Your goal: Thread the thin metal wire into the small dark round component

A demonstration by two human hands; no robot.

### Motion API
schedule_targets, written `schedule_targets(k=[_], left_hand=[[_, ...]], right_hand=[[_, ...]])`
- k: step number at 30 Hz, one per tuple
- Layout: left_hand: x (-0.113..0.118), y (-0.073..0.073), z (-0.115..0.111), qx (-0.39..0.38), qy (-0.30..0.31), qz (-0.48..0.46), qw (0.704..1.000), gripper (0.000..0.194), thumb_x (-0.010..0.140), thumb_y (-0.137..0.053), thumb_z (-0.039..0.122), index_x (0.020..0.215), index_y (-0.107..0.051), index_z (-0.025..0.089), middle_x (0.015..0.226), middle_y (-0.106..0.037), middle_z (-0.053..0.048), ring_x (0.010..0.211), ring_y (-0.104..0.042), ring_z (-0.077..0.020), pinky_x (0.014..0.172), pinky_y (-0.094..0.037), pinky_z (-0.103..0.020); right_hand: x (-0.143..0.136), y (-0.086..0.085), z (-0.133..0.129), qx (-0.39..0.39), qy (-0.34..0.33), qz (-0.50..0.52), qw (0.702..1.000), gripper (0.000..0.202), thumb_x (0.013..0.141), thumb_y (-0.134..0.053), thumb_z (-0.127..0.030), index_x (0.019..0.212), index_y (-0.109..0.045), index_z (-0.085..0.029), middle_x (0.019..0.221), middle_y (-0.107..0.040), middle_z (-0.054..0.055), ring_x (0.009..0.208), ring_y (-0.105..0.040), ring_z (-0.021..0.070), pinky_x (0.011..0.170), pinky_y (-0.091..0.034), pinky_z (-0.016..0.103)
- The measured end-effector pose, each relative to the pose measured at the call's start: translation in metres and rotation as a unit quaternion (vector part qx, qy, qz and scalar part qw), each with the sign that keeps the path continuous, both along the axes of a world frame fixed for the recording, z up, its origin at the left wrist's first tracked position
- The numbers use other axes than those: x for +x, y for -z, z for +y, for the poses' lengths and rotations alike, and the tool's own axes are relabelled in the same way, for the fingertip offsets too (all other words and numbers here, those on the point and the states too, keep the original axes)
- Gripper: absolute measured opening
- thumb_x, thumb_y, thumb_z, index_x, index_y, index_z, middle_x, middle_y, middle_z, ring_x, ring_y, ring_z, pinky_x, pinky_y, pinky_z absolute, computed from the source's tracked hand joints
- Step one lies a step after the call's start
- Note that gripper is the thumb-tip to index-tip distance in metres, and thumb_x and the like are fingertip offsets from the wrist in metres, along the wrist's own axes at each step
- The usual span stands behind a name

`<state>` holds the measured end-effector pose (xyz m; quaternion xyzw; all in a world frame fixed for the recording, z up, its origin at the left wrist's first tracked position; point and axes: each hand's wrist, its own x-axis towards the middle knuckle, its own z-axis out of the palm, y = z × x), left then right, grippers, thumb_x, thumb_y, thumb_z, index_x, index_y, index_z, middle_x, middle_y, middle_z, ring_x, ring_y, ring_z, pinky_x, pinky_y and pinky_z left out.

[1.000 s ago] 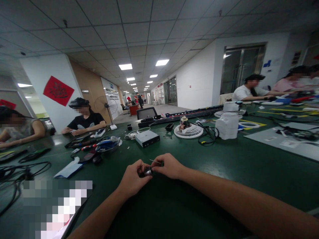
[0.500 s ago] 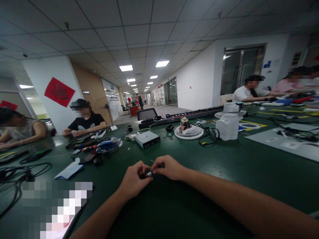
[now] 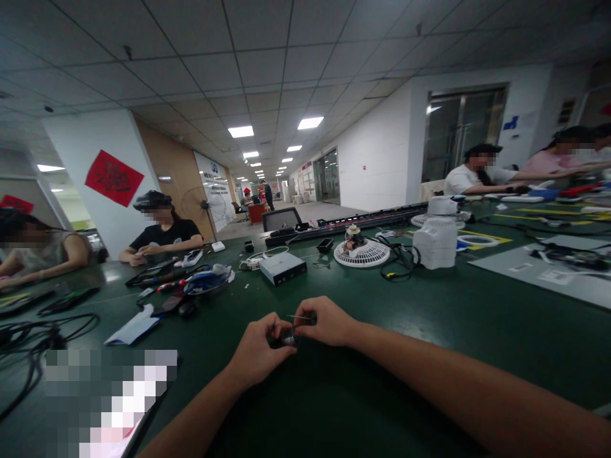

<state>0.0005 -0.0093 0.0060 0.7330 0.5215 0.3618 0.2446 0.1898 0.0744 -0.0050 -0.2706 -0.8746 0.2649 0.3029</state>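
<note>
My left hand (image 3: 252, 353) is closed on a small dark, silvery cylinder (image 3: 289, 340), pinched between thumb and fingers just above the green table. Close on its right, my right hand (image 3: 329, 322) is closed too, with a thin metal rod (image 3: 296, 317) held in its fingers. The rod points left, over the cylinder, and its rear end is hidden in the hand. Right fingertips are beside the cylinder; whether they touch it I cannot tell.
Beyond my hands lie a flat metal drive box (image 3: 283, 267), a white fan grille with a motor (image 3: 361, 253), a small black tray (image 3: 325, 245) and a white plastic housing (image 3: 435, 243). Cables and a folded cloth (image 3: 133, 327) are on the left. Co-workers sit around the table.
The cylinder has turned and dropped slightly in my left hand. The rod in my right hand has swung closer to level, and the right fingertips have shifted up a little.
</note>
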Motion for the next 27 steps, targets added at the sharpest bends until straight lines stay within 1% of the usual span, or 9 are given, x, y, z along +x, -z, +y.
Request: schedule_targets(k=[4,8,12,15,17,20,22,25,27], left_hand=[[-0.0015,0.0024,0.0022,0.006,-0.017,0.022,1.000,0.030,0.066,-0.075,0.021,0.069,-0.045,0.020,0.081,-0.069,0.000,0.080,-0.064,-0.0186,0.071,-0.046,-0.029],[-0.0018,0.0024,0.0027,0.015,-0.024,0.025,0.999,0.030,0.065,-0.076,0.021,0.069,-0.046,0.020,0.078,-0.068,0.001,0.077,-0.063,-0.0176,0.067,-0.044,-0.028],[-0.0011,0.0014,0.0010,0.015,-0.007,0.011,1.000,0.031,0.066,-0.076,0.020,0.069,-0.045,0.020,0.081,-0.068,0.001,0.079,-0.063,-0.0179,0.068,-0.044,-0.027],[-0.0008,0.0011,0.0003,0.013,-0.001,0.011,1.000,0.031,0.066,-0.076,0.020,0.069,-0.045,0.020,0.084,-0.070,0.000,0.082,-0.064,-0.0190,0.070,-0.044,-0.029],[-0.0012,0.0017,0.0004,0.012,-0.002,0.018,1.000,0.031,0.065,-0.076,0.020,0.069,-0.045,0.020,0.085,-0.070,-0.001,0.084,-0.065,-0.0205,0.072,-0.045,-0.030],[-0.0022,0.0035,0.0010,0.010,0.000,0.027,1.000,0.032,0.065,-0.077,0.021,0.070,-0.045,0.021,0.088,-0.071,-0.002,0.088,-0.065,-0.0223,0.073,-0.046,-0.031],[-0.0023,0.0043,0.0014,0.006,-0.002,0.032,0.999,0.033,0.065,-0.076,0.021,0.069,-0.044,0.021,0.087,-0.070,-0.002,0.086,-0.065,-0.0218,0.072,-0.046,-0.031],[-0.0011,0.0031,0.0013,-0.003,-0.002,0.016,1.000,0.032,0.068,-0.073,0.019,0.068,-0.041,0.021,0.084,-0.070,-0.001,0.081,-0.065,-0.0195,0.071,-0.046,-0.030],[0.0003,0.0009,0.0008,-0.006,0.004,-0.011,1.000,0.032,0.070,-0.071,0.017,0.068,-0.040,0.021,0.088,-0.071,-0.002,0.085,-0.065,-0.0196,0.074,-0.046,-0.030]], right_hand=[[-0.0007,0.0028,0.0008,-0.017,-0.014,0.002,1.000,0.015,0.074,-0.071,-0.025,0.086,-0.069,-0.016,0.077,-0.067,0.000,0.067,-0.060,0.0127,0.059,-0.044,0.022],[-0.0004,0.0012,0.0005,-0.043,-0.027,0.008,0.999,0.019,0.073,-0.071,-0.026,0.089,-0.068,-0.016,0.078,-0.067,0.001,0.068,-0.060,0.0130,0.060,-0.045,0.022],[0.0025,-0.0005,0.0011,-0.035,-0.050,0.010,0.998,0.020,0.072,-0.073,-0.027,0.088,-0.068,-0.015,0.079,-0.067,0.001,0.069,-0.061,0.0135,0.064,-0.047,0.023],[0.0049,-0.0008,0.0021,-0.036,-0.070,0.009,0.997,0.024,0.072,-0.074,-0.030,0.091,-0.068,-0.016,0.080,-0.067,0.001,0.070,-0.061,0.0137,0.064,-0.047,0.024],[0.0054,-0.0011,0.0022,-0.045,-0.068,-0.001,0.997,0.026,0.072,-0.074,-0.030,0.092,-0.068,-0.016,0.081,-0.067,0.001,0.070,-0.061,0.0136,0.064,-0.046,0.023],[0.0044,-0.0021,0.0005,-0.057,-0.054,-0.016,0.997,0.023,0.071,-0.075,-0.028,0.090,-0.068,-0.016,0.080,-0.067,0.001,0.070,-0.061,0.0135,0.062,-0.045,0.023],[0.0031,-0.0032,-0.0019,-0.034,-0.037,-0.022,0.999,0.019,0.072,-0.074,-0.026,0.087,-0.069,-0.016,0.078,-0.067,0.001,0.067,-0.060,0.0131,0.059,-0.044,0.022],[0.0012,-0.0051,-0.0055,0.032,-0.014,-0.017,0.999,0.014,0.073,-0.071,-0.025,0.085,-0.070,-0.017,0.073,-0.066,0.000,0.064,-0.059,0.0123,0.058,-0.041,0.022],[0.0002,-0.0056,-0.0063,0.037,-0.014,0.008,0.999,0.013,0.075,-0.071,-0.025,0.085,-0.071,-0.017,0.072,-0.066,0.000,0.064,-0.058,0.0121,0.059,-0.042,0.022]])
